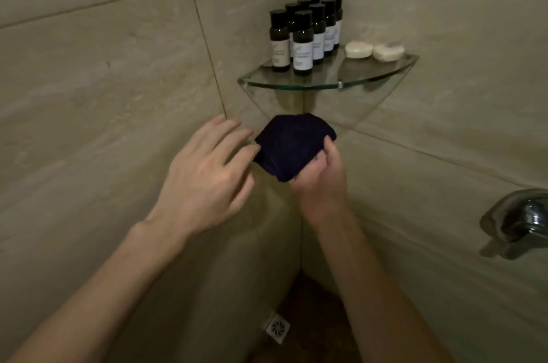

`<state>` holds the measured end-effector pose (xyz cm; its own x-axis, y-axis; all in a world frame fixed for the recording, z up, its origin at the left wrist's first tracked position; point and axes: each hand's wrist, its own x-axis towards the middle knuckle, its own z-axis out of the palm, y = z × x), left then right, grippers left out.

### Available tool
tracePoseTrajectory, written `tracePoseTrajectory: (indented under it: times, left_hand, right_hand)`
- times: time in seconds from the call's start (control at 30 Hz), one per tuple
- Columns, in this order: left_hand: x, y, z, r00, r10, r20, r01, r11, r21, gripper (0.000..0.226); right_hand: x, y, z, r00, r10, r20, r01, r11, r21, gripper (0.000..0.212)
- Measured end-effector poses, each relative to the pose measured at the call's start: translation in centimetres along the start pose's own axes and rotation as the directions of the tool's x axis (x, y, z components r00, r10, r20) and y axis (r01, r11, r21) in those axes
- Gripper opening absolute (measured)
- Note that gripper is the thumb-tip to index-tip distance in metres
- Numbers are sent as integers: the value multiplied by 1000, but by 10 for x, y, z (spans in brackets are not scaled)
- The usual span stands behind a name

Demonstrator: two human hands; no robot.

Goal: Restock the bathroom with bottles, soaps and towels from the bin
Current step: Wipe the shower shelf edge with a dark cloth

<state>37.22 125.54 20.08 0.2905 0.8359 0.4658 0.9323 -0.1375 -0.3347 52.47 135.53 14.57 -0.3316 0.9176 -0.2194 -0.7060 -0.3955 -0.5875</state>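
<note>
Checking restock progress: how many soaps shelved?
2. One soap sits right of the bottles on the glass shelf; the other soap beside it, nearer the shelf's right end. None apparently hidden.

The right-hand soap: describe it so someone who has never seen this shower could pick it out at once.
Find the glass corner shelf where the two tiled walls meet. Right of the dark bottles lie two pale round bars. The right-hand soap is the one farther from the bottles, nearest the shelf's right tip.

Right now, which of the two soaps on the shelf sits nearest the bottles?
The left soap, right beside the bottles; the other soap lies past it, nearer the glass shelf's right-hand tip.
</note>
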Motion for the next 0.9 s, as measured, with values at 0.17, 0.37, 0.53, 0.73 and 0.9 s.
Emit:
tracePoseTrajectory:
  times: [0.17,0.37,0.53,0.73,0.9]
  left_hand:
    - [23,-23,-29,997,10,-76,-1,994,113,38]
    - [22,-21,-5,996,92,20,-93,990,109,35]
    - [13,-24,-1,989,145,16,-146,984,106,33]
    - [21,-21,14,985,74,158,-97,985,144,42]
    - [11,-11,26,978,111,177,-128,988,90,36]
  right_hand:
    - [1,85,10,955,-282,88,279,764,-582,36]
    - [54,165,-11,770,-374,516,598,144,-789,59]
    - [121,78,10,895,-390,216,392,457,-798,64]
    - [147,68,-21,961,-260,93,248,662,-707,65]
    - [135,137,-94,957,107,-271,-242,812,-531,91]
